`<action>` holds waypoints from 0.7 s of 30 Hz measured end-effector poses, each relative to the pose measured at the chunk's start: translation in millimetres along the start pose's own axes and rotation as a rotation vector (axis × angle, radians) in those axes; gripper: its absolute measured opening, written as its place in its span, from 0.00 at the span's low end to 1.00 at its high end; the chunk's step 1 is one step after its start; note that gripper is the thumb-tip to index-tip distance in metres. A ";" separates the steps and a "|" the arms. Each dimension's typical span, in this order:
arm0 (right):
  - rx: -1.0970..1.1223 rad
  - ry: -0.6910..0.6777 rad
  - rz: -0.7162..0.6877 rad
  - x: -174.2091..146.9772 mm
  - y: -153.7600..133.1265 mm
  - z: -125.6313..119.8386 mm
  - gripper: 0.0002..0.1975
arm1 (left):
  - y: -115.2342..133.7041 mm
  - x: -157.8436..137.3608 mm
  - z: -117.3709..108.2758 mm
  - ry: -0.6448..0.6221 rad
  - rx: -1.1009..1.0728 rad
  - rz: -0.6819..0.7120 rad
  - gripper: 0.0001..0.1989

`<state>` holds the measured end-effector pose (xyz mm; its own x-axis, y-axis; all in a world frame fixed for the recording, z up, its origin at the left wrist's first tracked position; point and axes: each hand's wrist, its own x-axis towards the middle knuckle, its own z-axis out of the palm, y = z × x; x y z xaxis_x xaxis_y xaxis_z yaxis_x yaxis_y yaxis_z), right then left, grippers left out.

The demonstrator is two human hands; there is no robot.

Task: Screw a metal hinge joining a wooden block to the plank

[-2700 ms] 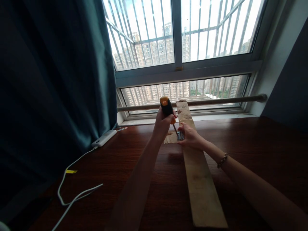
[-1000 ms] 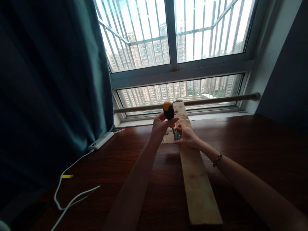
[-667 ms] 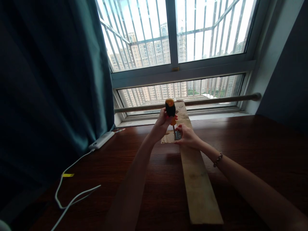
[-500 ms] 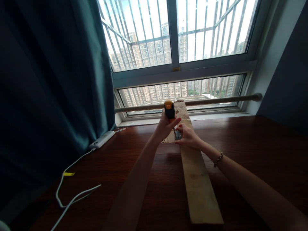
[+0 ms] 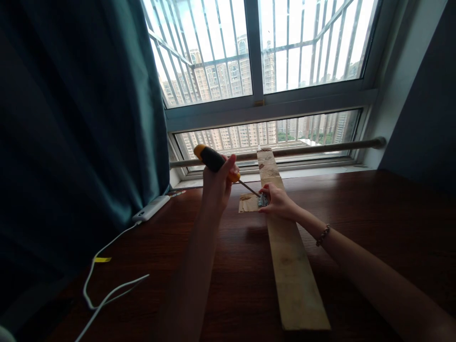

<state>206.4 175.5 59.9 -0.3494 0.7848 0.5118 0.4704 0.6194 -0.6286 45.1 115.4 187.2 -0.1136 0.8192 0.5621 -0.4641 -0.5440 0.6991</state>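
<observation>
My left hand (image 5: 218, 186) is closed around a screwdriver (image 5: 213, 159) with a black and yellow handle. The tool leans well over to the left, and its thin shaft ends at a small metal hinge (image 5: 262, 200). Thumb and fingers of my right hand (image 5: 278, 202) pinch the hinge's right side. Under the hinge, a short wood block (image 5: 248, 203) sticks out to the left of a long wooden plank (image 5: 294, 270). The block's exact contact with the plank is hidden by my right hand.
The dark brown wooden tabletop (image 5: 235, 285) carries all this. On the left lie a white power strip (image 5: 153, 208) and a white cable (image 5: 89, 280) with a yellow tag (image 5: 102, 260). A blue curtain (image 5: 142, 118) hangs there. A rail (image 5: 320, 148) crosses before the window behind the plank.
My left hand has moved left and tipped the screwdriver from nearly upright to a strong leftward slant. My right hand stays at the hinge.
</observation>
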 end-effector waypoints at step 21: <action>0.232 0.289 0.109 -21.8 15.3 -20.6 0.32 | 9.4 -8.2 4.9 0.147 -0.073 0.043 0.12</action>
<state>237.9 167.5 51.1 -0.0493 0.8284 0.5580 0.2849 0.5471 -0.7871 45.9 102.7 191.4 -0.2595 0.8161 0.5164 -0.5184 -0.5688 0.6385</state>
